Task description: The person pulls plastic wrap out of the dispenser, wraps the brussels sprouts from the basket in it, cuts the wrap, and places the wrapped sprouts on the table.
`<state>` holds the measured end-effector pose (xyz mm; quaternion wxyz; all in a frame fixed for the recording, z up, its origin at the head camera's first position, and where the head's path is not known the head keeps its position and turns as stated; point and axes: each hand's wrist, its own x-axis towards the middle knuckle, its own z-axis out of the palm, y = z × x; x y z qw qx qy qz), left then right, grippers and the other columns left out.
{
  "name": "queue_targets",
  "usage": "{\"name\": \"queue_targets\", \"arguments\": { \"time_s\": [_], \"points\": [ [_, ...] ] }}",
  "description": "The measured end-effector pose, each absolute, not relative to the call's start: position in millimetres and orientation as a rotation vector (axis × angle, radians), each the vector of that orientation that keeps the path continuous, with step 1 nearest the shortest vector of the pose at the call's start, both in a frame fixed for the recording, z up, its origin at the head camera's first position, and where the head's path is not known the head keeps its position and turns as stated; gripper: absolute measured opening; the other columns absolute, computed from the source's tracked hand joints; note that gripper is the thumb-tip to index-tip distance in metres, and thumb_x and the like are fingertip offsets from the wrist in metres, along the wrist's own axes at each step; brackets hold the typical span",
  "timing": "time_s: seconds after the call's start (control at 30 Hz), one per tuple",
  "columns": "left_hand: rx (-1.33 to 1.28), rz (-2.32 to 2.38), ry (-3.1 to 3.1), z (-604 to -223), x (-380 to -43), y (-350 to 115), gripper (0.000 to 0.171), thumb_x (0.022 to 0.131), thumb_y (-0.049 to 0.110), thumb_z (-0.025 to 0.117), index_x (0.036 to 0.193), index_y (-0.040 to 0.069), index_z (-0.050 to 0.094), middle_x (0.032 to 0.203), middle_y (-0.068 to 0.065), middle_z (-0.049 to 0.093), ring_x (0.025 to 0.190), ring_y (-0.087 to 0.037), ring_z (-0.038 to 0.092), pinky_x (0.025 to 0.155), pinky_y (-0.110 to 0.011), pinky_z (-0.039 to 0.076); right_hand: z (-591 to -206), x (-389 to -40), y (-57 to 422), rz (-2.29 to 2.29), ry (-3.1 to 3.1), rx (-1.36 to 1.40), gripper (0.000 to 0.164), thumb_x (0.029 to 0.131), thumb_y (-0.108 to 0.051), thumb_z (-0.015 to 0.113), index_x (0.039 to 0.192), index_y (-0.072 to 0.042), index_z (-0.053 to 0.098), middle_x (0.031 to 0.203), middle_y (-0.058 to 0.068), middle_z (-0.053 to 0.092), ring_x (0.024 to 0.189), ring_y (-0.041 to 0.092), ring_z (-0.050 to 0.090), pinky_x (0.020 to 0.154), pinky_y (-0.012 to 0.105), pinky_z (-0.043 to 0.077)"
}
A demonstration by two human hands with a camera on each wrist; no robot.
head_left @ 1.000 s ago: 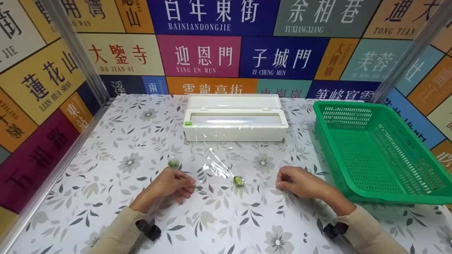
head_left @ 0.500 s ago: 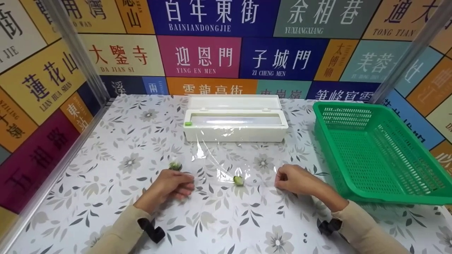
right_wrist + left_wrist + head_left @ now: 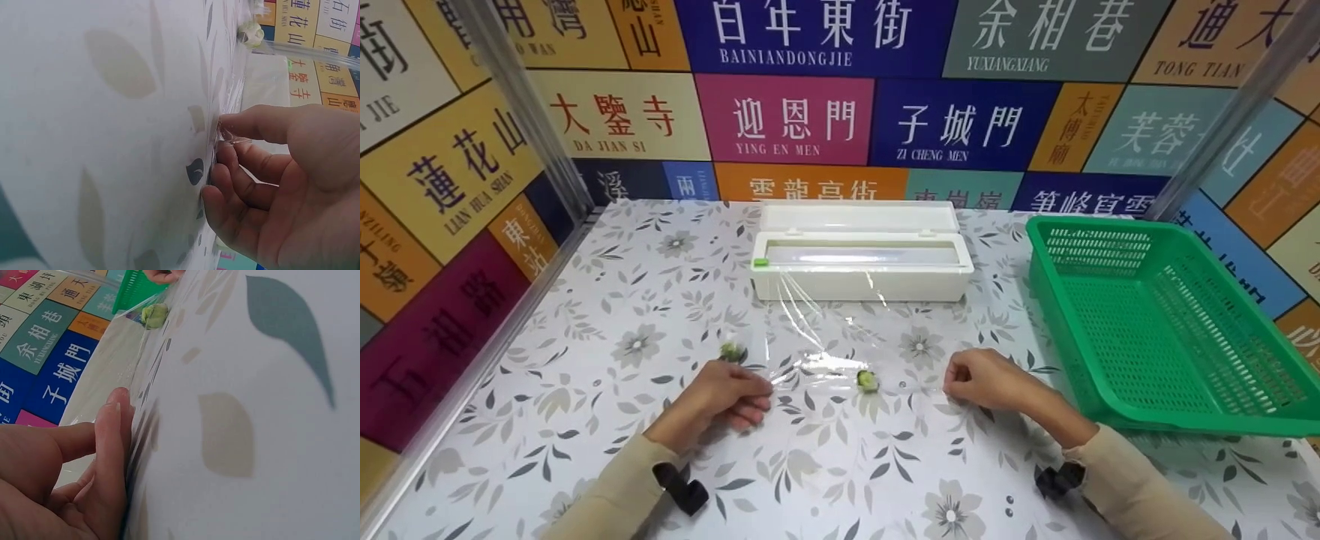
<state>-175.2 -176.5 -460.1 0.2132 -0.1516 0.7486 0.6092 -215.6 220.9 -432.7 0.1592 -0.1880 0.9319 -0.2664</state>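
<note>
Clear cling film [image 3: 814,358] runs from the white dispenser box [image 3: 861,285] toward me, low over the patterned cloth. My left hand [image 3: 721,394] pinches its near left corner between thumb and fingers. At the near right corner, the thumb and index finger of my right hand [image 3: 988,379] grip a gathered bit of film, plain in the right wrist view. Between the hands, a small green, sprout-like vegetable [image 3: 867,381] lies at the film's near edge, overlapped by it in the head view. A second green piece [image 3: 730,351] sits just beyond my left knuckles, with shiny film about it.
The dispenser's lid [image 3: 859,215] stands open at the back, and a green slider [image 3: 760,262] is at the left end of its front rail. On the right is a green plastic basket [image 3: 1140,345] with slotted walls. Panels with lettering [image 3: 780,120] enclose the back and sides.
The film's near edge now looks straighter between my hands, and its creases and glare have shifted. Both hands have moved only slightly; they keep their hold on the cling film.
</note>
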Motion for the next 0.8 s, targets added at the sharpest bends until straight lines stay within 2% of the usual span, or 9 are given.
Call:
{"name": "queue_targets", "arguments": {
  "time_s": [0.23, 0.33, 0.47, 0.57, 0.7, 0.8],
  "points": [
    [-0.351, 1.628, 2.222, -442, -169, -177, 0.038, 0.085, 0.017, 0.080, 0.116, 0.000, 0.065, 0.080, -0.013, 0.076, 0.052, -0.015, 0.066, 0.047, -0.028, 0.057, -422, -211, 225, -0.803, 2.661, -0.597, 0.009, 0.089, -0.018, 0.072, 0.089, -0.010, 0.070, 0.077, 0.001, 0.066, 0.068, 0.010, 0.056, 0.059, 0.024, 0.047],
    [-0.264, 1.514, 2.454, -429, -168, -171, 0.035, 0.084, 0.021, 0.081, 0.112, 0.003, 0.069, 0.079, -0.009, 0.074, 0.056, -0.013, 0.064, 0.049, -0.025, 0.054, -418, -210, 221, -0.817, 2.693, -0.646, 0.014, 0.089, -0.019, 0.073, 0.096, -0.007, 0.071, 0.086, 0.003, 0.069, 0.078, 0.012, 0.060, 0.067, 0.026, 0.051],
    [-0.003, 1.368, 2.724, -418, -167, -151, 0.020, 0.082, 0.016, 0.081, 0.099, 0.006, 0.075, 0.081, -0.005, 0.073, 0.067, -0.014, 0.063, 0.060, -0.024, 0.054, -416, -208, 207, -0.866, 2.715, -0.711, 0.025, 0.088, -0.020, 0.075, 0.107, -0.005, 0.071, 0.101, 0.008, 0.069, 0.094, 0.021, 0.063, 0.081, 0.035, 0.055],
    [0.248, 1.318, 2.793, -417, -166, -132, 0.015, 0.081, 0.011, 0.081, 0.095, 0.006, 0.076, 0.086, -0.006, 0.075, 0.079, -0.016, 0.065, 0.072, -0.030, 0.057, -415, -208, 193, -0.887, 2.713, -0.784, 0.030, 0.087, -0.020, 0.076, 0.112, -0.005, 0.070, 0.108, 0.010, 0.068, 0.101, 0.027, 0.063, 0.086, 0.042, 0.056],
    [0.503, 1.213, 2.818, -422, -166, -107, 0.022, 0.081, 0.011, 0.081, 0.101, 0.002, 0.075, 0.097, -0.011, 0.074, 0.091, -0.026, 0.065, 0.083, -0.040, 0.057, -417, -209, 176, -0.846, 2.699, -0.871, 0.036, 0.087, -0.023, 0.078, 0.118, -0.006, 0.068, 0.112, 0.009, 0.066, 0.104, 0.028, 0.063, 0.087, 0.042, 0.056],
    [0.604, 1.093, 2.849, -426, -170, -92, 0.032, 0.079, 0.012, 0.082, 0.109, 0.001, 0.073, 0.104, -0.015, 0.072, 0.096, -0.030, 0.066, 0.086, -0.043, 0.058, -419, -211, 166, -0.784, 2.684, -0.898, 0.043, 0.085, -0.026, 0.080, 0.123, -0.011, 0.067, 0.113, 0.008, 0.064, 0.105, 0.026, 0.062, 0.088, 0.039, 0.054]
  ]
}}
